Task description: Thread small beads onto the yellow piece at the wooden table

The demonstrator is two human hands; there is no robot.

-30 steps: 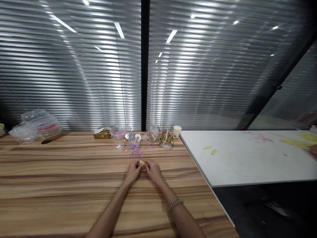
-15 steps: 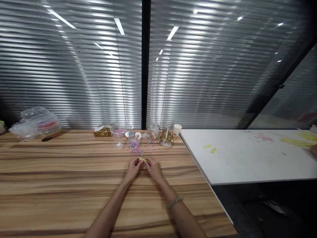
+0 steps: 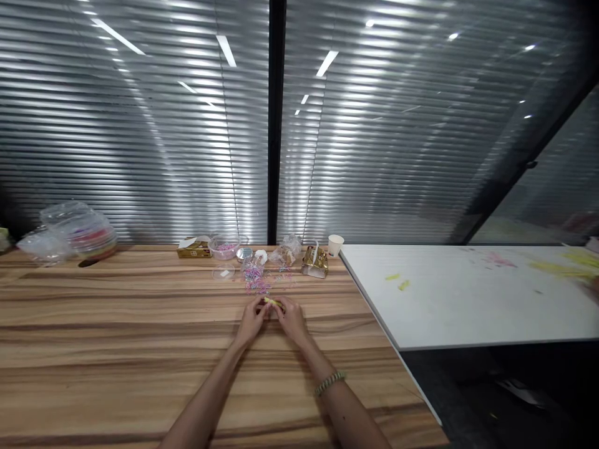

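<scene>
Both hands, left [image 3: 253, 319] and right [image 3: 291, 318], pinch a small yellow piece [image 3: 272, 302] together, mid tabletop [image 3: 116, 337]. Risk: piece slips from fingertips, lost among loose beads [image 3: 256, 284] just beyond.

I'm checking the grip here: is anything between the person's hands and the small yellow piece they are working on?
Nothing visible. Left hand and right hand both pinch the small yellow piece directly, above the wooden table. The scattered pastel bits lie beyond, apart.

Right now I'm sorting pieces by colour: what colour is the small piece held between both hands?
Yellow piece, seen in the head view.
</scene>
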